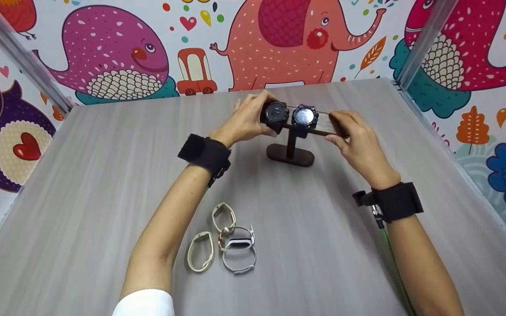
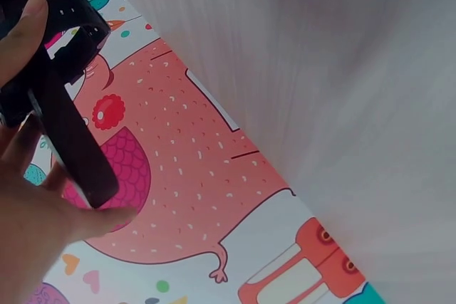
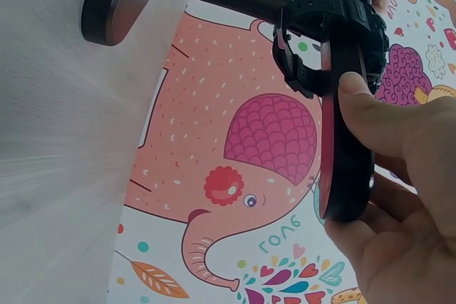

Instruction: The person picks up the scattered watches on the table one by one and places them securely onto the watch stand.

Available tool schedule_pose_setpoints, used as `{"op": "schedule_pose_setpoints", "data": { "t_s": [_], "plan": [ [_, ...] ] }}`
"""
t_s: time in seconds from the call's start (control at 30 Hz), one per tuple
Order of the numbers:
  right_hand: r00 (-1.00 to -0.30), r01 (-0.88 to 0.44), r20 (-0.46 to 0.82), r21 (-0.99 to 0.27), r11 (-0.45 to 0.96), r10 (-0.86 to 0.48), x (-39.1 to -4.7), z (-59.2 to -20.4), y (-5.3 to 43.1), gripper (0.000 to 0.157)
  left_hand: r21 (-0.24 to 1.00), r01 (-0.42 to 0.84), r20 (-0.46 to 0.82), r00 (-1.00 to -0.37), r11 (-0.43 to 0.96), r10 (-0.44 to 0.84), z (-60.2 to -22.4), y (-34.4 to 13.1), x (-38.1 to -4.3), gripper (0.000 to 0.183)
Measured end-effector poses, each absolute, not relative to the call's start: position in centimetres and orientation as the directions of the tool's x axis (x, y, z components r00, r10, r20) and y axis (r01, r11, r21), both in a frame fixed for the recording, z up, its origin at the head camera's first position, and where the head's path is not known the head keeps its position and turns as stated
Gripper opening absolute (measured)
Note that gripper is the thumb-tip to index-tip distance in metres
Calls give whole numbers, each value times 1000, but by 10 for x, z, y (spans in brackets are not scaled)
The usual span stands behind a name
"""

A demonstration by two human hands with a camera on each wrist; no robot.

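Note:
A dark brown T-shaped watch stand point(image 1: 291, 151) is on the table, its base resting on the surface. Two black watches are strapped round its crossbar. My left hand point(image 1: 245, 119) grips the left black watch point(image 1: 276, 113), fingers above and thumb below; the bar's end point(image 2: 75, 151) sticks out past it in the left wrist view. Near the post sits the second black watch point(image 1: 304, 116), its face reflecting light. With thumb and fingers my right hand point(image 1: 358, 139) holds the crossbar's right end point(image 3: 347, 147). The bar's middle is partly hidden by the watches.
Several light-coloured watch bands lie nearer me, among them a cream band point(image 1: 200, 252) and a grey band point(image 1: 240, 265). Cartoon-printed walls point(image 1: 218, 35) border the table point(image 1: 117, 175) at the back and both sides.

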State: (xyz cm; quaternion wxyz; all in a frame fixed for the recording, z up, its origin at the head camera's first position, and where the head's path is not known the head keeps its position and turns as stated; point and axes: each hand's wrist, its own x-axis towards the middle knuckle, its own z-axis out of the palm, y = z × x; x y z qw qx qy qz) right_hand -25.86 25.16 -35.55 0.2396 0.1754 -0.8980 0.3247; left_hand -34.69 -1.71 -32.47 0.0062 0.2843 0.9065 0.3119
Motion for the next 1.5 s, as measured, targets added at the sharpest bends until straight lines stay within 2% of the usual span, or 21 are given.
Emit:
{"op": "schedule_pose_setpoints", "data": {
  "t_s": [0.6,0.77,0.87,1.1,1.5],
  "plan": [
    [-821,-478,547,-498,724,-166,-258,-357,251,51,501,515,184,-848,695,496,-326,-10,-340,71],
    [-831,-464,533,-504,728,-160,-256,-355,251,52,477,526,183,-843,705,505,-325,-11,-335,94],
    [-848,-448,501,-504,738,-173,-255,-352,251,59,477,530,193,-841,701,505,-323,-16,-329,108],
    [-847,-455,490,-470,757,-205,-245,-342,243,77,503,572,261,-816,648,516,-312,-42,-295,111],
    [-786,-558,527,-378,739,-324,-212,-327,213,87,481,641,354,-766,597,537,-317,-100,-222,105]
  ]
}}
